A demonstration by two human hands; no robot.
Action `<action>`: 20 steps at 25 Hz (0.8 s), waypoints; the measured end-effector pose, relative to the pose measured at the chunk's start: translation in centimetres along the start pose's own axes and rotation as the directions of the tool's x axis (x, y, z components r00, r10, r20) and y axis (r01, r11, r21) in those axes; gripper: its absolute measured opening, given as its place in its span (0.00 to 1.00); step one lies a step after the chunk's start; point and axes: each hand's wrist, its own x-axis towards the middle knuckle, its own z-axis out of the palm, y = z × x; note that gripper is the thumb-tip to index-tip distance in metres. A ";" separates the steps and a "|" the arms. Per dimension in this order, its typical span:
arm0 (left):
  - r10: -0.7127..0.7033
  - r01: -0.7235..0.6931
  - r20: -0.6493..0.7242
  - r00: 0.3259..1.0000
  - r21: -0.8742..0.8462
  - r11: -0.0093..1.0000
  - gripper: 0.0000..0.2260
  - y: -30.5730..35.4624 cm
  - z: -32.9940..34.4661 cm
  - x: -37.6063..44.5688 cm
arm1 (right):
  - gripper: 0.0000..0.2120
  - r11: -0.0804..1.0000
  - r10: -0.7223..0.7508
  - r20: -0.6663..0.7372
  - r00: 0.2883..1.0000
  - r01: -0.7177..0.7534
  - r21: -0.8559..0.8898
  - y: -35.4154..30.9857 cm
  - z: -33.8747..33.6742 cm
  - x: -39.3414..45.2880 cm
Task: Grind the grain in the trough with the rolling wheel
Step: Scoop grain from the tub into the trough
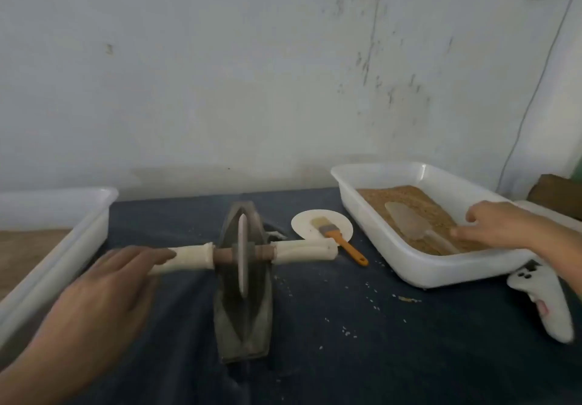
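A dark boat-shaped trough (244,326) lies lengthwise on the blue cloth. The rolling wheel (242,256) stands upright in it on a wooden axle with white-wrapped handles (304,251) on both sides. My left hand (104,291) hovers over the left handle, fingers relaxed and stretched, fingertips at the wrap. My right hand (500,225) reaches over the right tub's near rim, fingers loosely bent just beside the handle of a clear plastic scoop (412,223) lying on brown grain (409,199). It holds nothing that I can see.
A white tub (390,256) with the grain sits at right; another white tub (63,234) at left. A white disc (302,225) carries an orange-handled brush (340,240). A white controller (548,303) lies at right. Loose grains dot the cloth. A wall stands behind.
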 end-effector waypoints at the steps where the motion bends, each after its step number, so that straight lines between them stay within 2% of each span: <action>1: 0.044 -0.044 0.040 0.998 -0.001 0.999 0.22 1.8 0.9 2.1 | 0.22 0.997 0.019 0.152 0.988 -0.008 -0.075 -0.7 0.6 0.9; 3: 0.035 -0.053 0.209 0.977 0.084 0.995 0.30 2.0 2.2 4.1 | 0.18 0.996 0.029 0.306 0.952 -0.003 -0.085 -1.6 2.3 2.4; 5: 0.003 -0.049 0.315 0.949 0.137 0.989 0.28 1.0 3.6 5.2 | 0.15 0.995 0.041 0.312 0.949 -0.010 -0.101 -2.1 4.0 3.3; 7: 0.000 -0.055 0.287 0.958 0.181 0.982 0.22 0.1 4.6 5.5 | 0.13 0.991 0.067 0.280 0.958 -0.030 -0.134 -1.7 4.9 3.8; 11: -0.019 -0.058 0.325 0.946 0.228 0.972 0.16 -0.3 5.3 5.7 | 0.21 0.991 0.097 0.282 0.955 -0.068 -0.111 -2.7 5.4 4.5; 16: -0.102 0.030 0.317 0.943 0.223 0.974 0.14 -0.8 5.7 4.6 | 0.11 0.986 0.023 0.183 0.983 0.008 -0.164 -0.7 1.6 5.4; 20: -0.161 0.114 0.327 0.931 0.160 0.981 0.18 -3.8 8.2 4.4 | 0.05 0.988 0.034 0.251 0.967 0.005 -0.154 2.1 -2.3 4.5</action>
